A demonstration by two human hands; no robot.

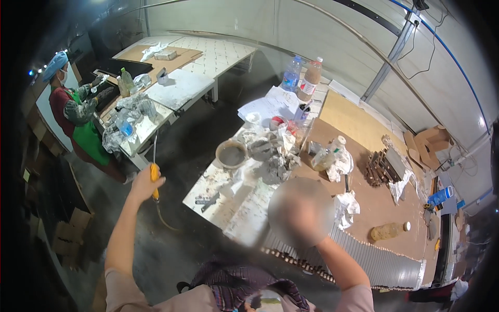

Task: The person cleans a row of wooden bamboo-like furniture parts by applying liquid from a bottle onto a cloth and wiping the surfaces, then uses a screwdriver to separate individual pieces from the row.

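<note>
Left hand (144, 186) closed round yellow-handled tool (154, 172) off the left edge of the surface (245, 216), right hand (301, 213) blurred, grip unreadable; I judge tool-positioning underway, next needing clearance from that edge.

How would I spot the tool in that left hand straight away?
From the nearer white table, look left past its corner to the left hand. It grips the tool: a bright yellow handle, unlike the dark slim items on that corner.
</note>
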